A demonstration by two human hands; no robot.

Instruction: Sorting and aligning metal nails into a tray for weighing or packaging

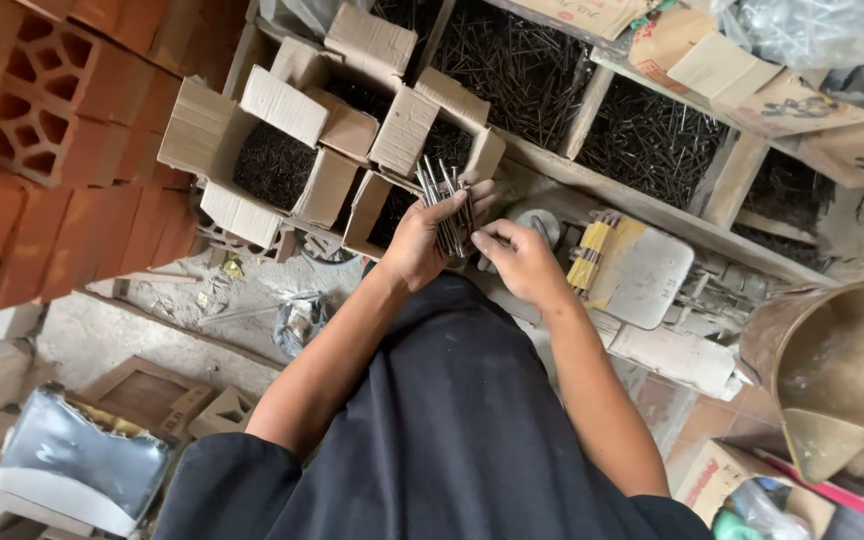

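The left hand (pixel 420 240) is closed around a bundle of long nails (pixel 447 205), gripping it near the lower end so the shafts stand up and fan slightly above the fist. Held this way the nails stay parallel and their ends can be evened out. The right hand (pixel 522 262) sits just beside it, fingers curled, with its fingertips (pixel 482 243) pinching at the side of the bundle, apparently steadying or picking at single nails; whether it grips one fully I cannot tell.

The bundle hangs in the air in front of the person's chest, above the open cardboard boxes (pixel 282 150) filled with small dark nails. The flaps of these boxes are folded outward, which keeps the contents reachable from above. Behind them, wooden bins (pixel 592 110) divided by slats hold more dark nails, sorted by compartment. A stack of red hollow bricks (pixel 42 120) rises along the left edge of the view. A metal scoop (pixel 832 370) lies at the lower right, near a grey weighing scale (pixel 642 275) just beyond the right hand.
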